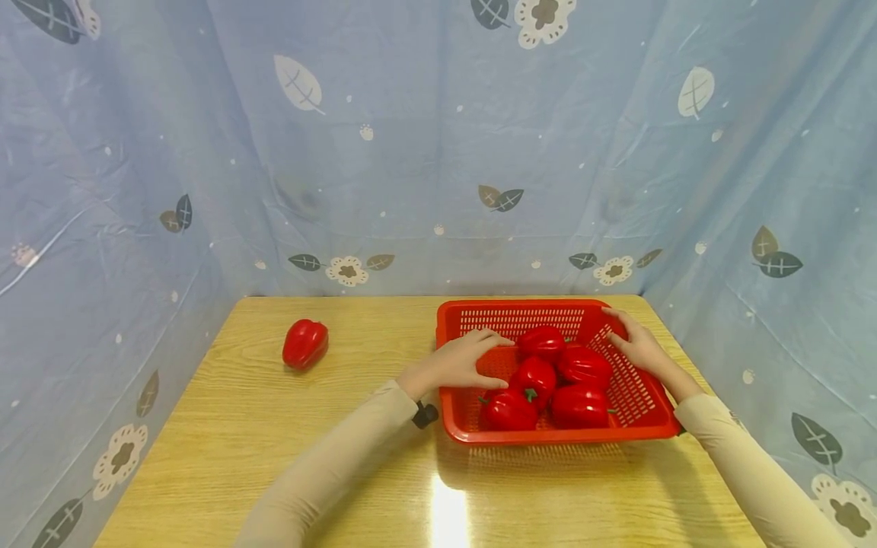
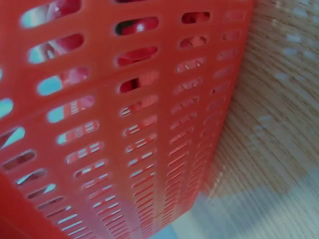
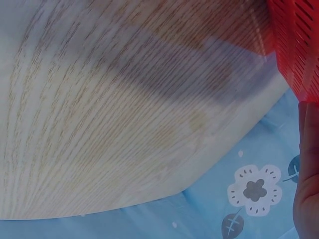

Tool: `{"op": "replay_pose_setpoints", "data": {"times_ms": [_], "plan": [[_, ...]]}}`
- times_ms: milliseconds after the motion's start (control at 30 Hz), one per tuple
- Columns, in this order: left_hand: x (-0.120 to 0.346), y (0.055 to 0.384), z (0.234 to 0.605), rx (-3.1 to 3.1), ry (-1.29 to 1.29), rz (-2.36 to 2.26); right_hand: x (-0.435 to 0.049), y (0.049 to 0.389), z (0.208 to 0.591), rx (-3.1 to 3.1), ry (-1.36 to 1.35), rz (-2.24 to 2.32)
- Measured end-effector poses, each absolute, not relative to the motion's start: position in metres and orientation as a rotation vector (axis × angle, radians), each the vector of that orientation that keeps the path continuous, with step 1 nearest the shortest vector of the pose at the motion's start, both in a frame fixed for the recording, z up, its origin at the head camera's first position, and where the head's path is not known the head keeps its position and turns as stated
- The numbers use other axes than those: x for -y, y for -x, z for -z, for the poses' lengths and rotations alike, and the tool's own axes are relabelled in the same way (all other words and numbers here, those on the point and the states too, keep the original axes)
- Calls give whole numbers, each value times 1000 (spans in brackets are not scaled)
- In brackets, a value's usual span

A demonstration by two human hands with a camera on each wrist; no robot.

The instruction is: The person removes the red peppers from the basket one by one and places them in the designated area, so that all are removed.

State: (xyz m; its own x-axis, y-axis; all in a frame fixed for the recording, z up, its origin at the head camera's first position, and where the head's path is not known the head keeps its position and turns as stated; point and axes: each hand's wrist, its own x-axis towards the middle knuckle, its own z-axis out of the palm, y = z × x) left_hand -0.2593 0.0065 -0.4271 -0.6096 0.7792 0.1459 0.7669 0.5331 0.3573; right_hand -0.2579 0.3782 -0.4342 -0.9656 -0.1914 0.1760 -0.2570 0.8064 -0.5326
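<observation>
A red plastic basket [image 1: 556, 437] with slotted walls stands on the right part of the table, with several red bell peppers [image 1: 582, 405] inside. Over its left rim reaches my left hand [image 1: 457, 363], fingers spread and slightly bent; the thumb tip is close to the front left pepper [image 1: 510, 411]. Nothing is held there. My right hand [image 1: 642, 352] lies across the right rim, thumb and fingers apart, with no pepper in it. Slotted basket wall [image 2: 107, 107] fills much of the left wrist view. Part of the right hand [image 3: 310, 174] shows beside the basket's edge.
One more red bell pepper [image 1: 305, 344] lies alone at the back left of the wooden table [image 1: 226, 426]. A blue patterned curtain [image 1: 411, 152] hangs close behind the table and along both sides.
</observation>
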Motion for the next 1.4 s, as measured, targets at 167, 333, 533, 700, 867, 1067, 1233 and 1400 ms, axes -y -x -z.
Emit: {"op": "replay_pose_setpoints", "data": {"times_ms": [167,333,533,700,867,1067,1233,1400], "plan": [[-9,259,429,-2723,-1398,-568,-378,259,433,2880,-356,-878],[-12,257,428,-2707,-1440,-483,-378,260,433,2887,-358,-880],[-14,255,427,-2693,-1456,-380,-377,260,432,2892,-349,-891],[-14,254,427,-2661,-1454,-298,-377,259,432,2891,-349,-882],[-15,253,428,-2610,-1478,-234,-377,258,432,2894,-346,-888],[-16,254,431,-2599,-1492,-161,-379,258,434,2882,-359,-878],[-17,255,433,-2594,-1498,-165,-379,258,435,2885,-355,-888],[-16,254,432,-2573,-1471,-191,-379,258,435,2891,-351,-888]]}}
